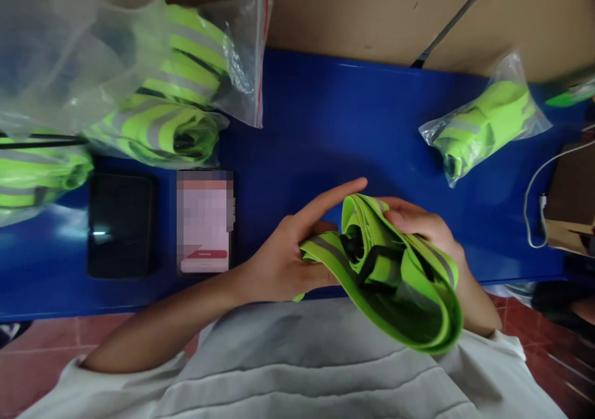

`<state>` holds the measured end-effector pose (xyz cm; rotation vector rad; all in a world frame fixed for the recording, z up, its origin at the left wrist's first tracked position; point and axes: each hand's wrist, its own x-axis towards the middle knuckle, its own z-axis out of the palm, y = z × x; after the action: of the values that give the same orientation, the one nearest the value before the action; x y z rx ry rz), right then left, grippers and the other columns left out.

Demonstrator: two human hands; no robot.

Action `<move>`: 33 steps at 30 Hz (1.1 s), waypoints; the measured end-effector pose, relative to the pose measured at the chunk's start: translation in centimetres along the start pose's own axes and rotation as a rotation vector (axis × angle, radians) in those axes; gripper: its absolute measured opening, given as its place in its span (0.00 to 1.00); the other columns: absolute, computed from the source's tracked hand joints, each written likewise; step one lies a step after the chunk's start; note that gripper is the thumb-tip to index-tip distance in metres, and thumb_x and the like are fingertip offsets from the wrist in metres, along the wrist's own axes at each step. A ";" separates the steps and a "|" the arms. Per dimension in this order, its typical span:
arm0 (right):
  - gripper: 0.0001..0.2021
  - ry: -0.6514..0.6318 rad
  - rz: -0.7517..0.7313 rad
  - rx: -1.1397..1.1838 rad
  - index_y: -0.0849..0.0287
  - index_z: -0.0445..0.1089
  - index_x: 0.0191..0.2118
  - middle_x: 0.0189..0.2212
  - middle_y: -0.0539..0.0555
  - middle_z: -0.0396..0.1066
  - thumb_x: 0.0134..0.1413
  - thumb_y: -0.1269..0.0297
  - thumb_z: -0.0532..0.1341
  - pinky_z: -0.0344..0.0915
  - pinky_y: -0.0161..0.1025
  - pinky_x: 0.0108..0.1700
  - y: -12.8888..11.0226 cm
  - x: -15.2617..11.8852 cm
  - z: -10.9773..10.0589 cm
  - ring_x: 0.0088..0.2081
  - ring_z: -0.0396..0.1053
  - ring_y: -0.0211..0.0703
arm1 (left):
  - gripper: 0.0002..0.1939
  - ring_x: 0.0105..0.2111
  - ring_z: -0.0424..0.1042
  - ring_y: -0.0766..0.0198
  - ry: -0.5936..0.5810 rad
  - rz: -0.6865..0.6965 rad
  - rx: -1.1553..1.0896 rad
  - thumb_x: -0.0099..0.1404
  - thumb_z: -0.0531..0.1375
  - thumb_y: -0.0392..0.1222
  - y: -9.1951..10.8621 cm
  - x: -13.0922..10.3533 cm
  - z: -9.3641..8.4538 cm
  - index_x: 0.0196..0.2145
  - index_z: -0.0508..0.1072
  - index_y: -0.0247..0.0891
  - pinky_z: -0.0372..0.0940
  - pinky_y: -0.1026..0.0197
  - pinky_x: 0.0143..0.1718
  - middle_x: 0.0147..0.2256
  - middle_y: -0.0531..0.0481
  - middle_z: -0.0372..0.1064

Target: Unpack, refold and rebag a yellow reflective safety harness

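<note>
A folded neon-green reflective vest [409, 295] with grey stripes and black trim is held over the near edge of the blue table [325, 127]. My left hand [288, 251] grips its left end, index finger stretched out along the top. My right hand [423, 227] holds the top and right side, its fingers curled over the folded fabric.
Bagged green vests [181, 84] pile at the back left under a large clear plastic bag [60, 47]. Another bagged vest [483, 124] lies at the right. A dark phone [121, 224] and a lit phone [204, 224] lie left of my hands. A white cable [534, 189] hangs at the right edge.
</note>
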<state>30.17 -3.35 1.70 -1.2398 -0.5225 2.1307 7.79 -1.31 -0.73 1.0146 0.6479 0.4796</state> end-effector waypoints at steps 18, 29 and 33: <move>0.26 0.421 -0.528 -0.751 0.52 0.73 0.59 0.51 0.53 0.79 0.58 0.51 0.72 0.77 0.38 0.48 1.7 0.6 0.0 0.49 0.79 0.47 | 0.26 0.21 0.59 0.75 0.375 -0.241 -0.100 0.61 0.71 0.56 0.0 1.4 1.0 0.42 0.62 0.40 0.55 0.73 0.22 0.22 0.64 0.63; 0.17 0.253 -0.274 -0.339 0.55 0.80 0.51 0.40 0.53 0.82 0.58 0.55 0.72 0.79 0.41 0.39 0.3 -0.5 -2.8 0.38 0.81 0.48 | 0.19 0.32 0.79 0.62 -0.279 -0.512 -0.223 0.69 0.66 0.54 0.7 1.1 0.1 0.46 0.71 0.36 0.74 0.62 0.35 0.34 0.46 0.79; 0.23 0.226 -0.174 -0.218 0.57 0.79 0.51 0.40 0.55 0.83 0.52 0.53 0.76 0.80 0.44 0.40 0.0 0.0 -2.5 0.38 0.82 0.51 | 0.18 0.35 0.78 0.63 -0.365 -0.446 -0.042 0.72 0.61 0.54 0.2 1.3 -0.4 0.38 0.76 0.34 0.72 0.65 0.37 0.35 0.45 0.80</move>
<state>32.35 -3.24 0.49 -1.4756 -0.7483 1.7979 8.37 -0.16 -1.08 0.8560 0.5115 -0.0831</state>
